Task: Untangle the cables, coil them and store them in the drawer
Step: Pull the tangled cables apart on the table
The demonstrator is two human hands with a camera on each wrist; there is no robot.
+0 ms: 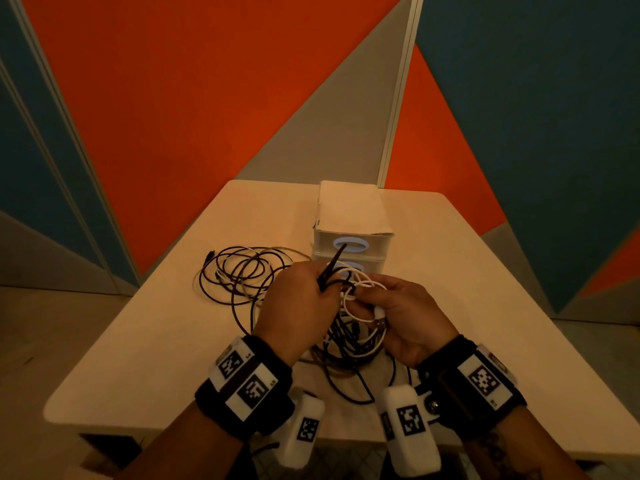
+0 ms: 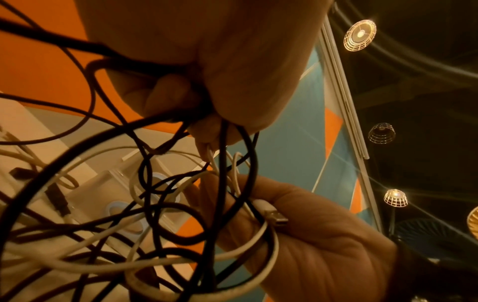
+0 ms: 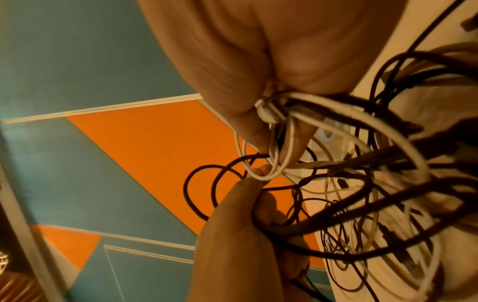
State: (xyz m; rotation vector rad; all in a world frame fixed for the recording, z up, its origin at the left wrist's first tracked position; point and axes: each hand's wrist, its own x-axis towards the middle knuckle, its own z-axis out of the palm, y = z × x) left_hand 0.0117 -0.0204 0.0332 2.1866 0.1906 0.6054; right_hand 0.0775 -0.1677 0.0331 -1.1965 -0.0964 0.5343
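Fingers [image 2: 165, 92] of left hand [image 1: 298, 299] clamp thin black cable [image 1: 239, 271]; right hand [image 1: 405, 317] pinches smooth white loops [image 1: 363, 289].

Black cables [image 1: 242, 275] and white cables [image 1: 363, 306] hang knotted together above a pale table, loose loops sprawling to the left; behind them stands a white drawer unit [image 1: 349, 230], its blue-ringed drawers [image 1: 349, 244] closed.

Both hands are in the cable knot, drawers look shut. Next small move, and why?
Probably draw the hands apart to work the white cable out of the black cable loops. The right hand holds white loops and a USB plug; the left hand grips black strands. The two colours cross between the hands, so coiling or opening the drawer unit seems premature.
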